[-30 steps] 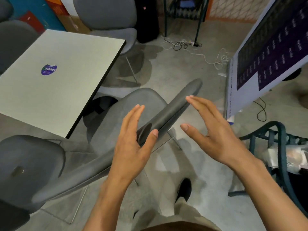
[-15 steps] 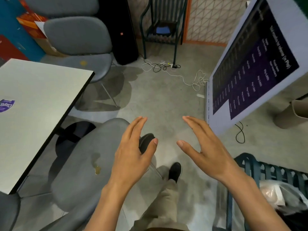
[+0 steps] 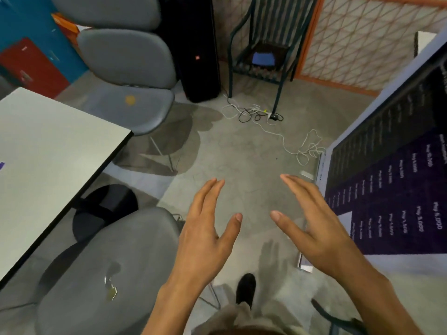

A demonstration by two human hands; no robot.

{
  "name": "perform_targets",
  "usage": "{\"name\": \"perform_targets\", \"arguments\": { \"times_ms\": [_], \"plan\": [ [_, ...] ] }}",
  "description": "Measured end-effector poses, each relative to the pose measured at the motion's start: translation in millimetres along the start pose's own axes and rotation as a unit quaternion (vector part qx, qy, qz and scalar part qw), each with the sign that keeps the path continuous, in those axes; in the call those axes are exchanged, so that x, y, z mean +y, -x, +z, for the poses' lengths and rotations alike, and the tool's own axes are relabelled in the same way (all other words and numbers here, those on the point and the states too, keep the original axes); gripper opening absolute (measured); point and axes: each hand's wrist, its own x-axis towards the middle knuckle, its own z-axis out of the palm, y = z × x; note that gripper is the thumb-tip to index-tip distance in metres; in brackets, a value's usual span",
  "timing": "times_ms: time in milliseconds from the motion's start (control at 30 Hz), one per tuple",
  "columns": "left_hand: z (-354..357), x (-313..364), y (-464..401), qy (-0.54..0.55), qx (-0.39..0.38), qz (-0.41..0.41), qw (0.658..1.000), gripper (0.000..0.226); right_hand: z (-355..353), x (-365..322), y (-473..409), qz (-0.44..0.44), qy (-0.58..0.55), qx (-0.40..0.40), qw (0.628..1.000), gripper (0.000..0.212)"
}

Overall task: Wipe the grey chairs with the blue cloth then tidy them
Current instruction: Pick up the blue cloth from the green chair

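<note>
Left hand (image 3: pixel 205 235) and right hand (image 3: pixel 312 228) raised over bare concrete floor (image 3: pixel 242 153), palms facing each other, fingers straight and spread loosely, gripping nothing. Blue cloth (image 3: pixel 263 58) well ahead, lying flat on the seat of a dark green metal chair (image 3: pixel 266 42) with vertical bars, against an orange-framed lattice screen (image 3: pixel 362 35). Near grey chair (image 3: pixel 108 274) just left of the left hand, smooth moulded shell, a wet glossy stain with a yellowish blob (image 3: pixel 110 287) on its seat. Far grey chair (image 3: pixel 130 93) beyond the table corner, thin metal legs, an orange-brown spot (image 3: pixel 130 100) on its seat; another grey backrest (image 3: pixel 108 9) above it. Pale square table (image 3: pixel 48 153) with black edge at left, part of a purple sticker (image 3: pixel 2 165) at the frame edge, writing cut off. Tall black speaker (image 3: pixel 193 49) with a small red logo, too blurred to read. Tangle of white and black cables (image 3: pixel 261 114) on the floor between speaker and a leaning board (image 3: pixel 391 180). Board close beside the right hand, purple and black panels with rows of white print, figures too blurred to read. 1 black shoe (image 3: pixel 245 287) and beige trouser leg (image 3: pixel 232 317) below the hands.
</note>
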Motion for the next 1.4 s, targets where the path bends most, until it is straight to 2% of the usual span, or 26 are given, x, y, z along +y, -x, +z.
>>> {"name": "perform_targets", "arguments": {
  "times_ms": [100, 333, 567, 800, 1100, 1400],
  "plan": [
    [12.7, 13.0, -44.3, -0.004, 0.009, 0.005, 1.0, 0.069, -19.5, 17.2, -42.4, 0.001, -0.026, -0.006, 1.0, 0.065],
    [50.1, 39.1, -152.5, -0.018, 0.026, -0.004, 0.999, 0.069, -67.2, 71.9, -147.2, -0.005, -0.056, 0.002, 0.998, 0.072],
    [103.2, 77.9, -271.1, -0.022, 0.041, -0.028, 0.999, 0.066, -144.1, 133.2, -260.2, 0.029, -0.105, 0.05, 0.993, 0.072],
    [124.1, 112.8, -378.5, -0.007, 0.08, -0.037, 0.996, 0.065, -208.5, 168.1, -368.4, -0.013, -0.1, 0.043, 0.994, 0.064],
    [143.1, 97.4, -511.7, -0.009, 0.082, -0.042, 0.996, 0.064, -228.3, 201.4, -488.6, -0.024, -0.07, -0.005, 0.997, 0.066],
    [148.3, 54.1, -701.1, 0.036, 0.06, -0.07, 0.995, 0.064, -234.3, 219.9, -684.0, -0.022, -0.03, -0.015, 0.999, 0.07]
  ]
}}
